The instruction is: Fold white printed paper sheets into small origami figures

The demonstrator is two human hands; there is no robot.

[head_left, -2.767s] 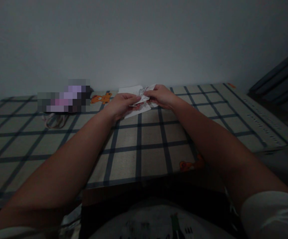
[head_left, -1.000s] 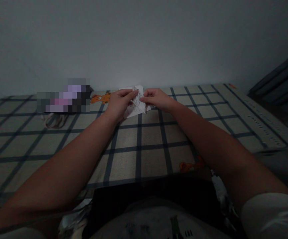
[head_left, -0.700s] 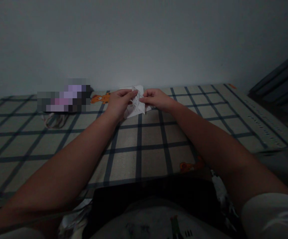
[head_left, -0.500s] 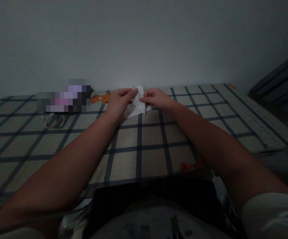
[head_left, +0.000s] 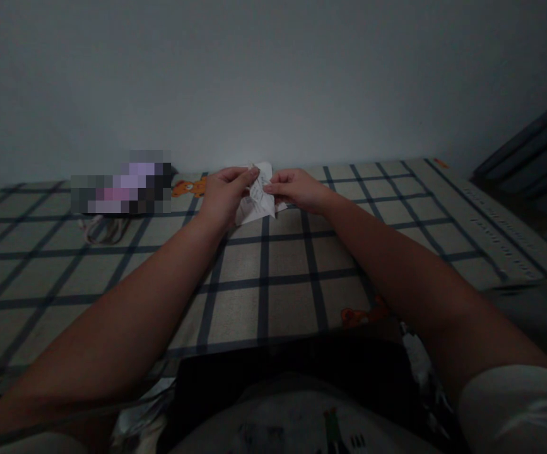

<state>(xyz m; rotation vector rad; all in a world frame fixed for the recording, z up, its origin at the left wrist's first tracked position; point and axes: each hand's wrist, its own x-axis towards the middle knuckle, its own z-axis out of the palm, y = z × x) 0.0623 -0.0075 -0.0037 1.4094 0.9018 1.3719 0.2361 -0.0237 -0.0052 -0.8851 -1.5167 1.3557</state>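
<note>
A white sleeve [head_left: 514,410] edges the near right corner as two bare forearms reach out over a checked cloth [head_left: 264,284] printed with an orange bear [head_left: 361,314]. Toward the far side, the left hand [head_left: 226,195] and right hand [head_left: 296,188] meet, each pinching the crumpled white paper [head_left: 260,200] between thumb and fingertips, the sheet hanging between them just above the cloth. A looped cord [head_left: 100,228] lies far left, near the pale wall [head_left: 273,82].
</note>
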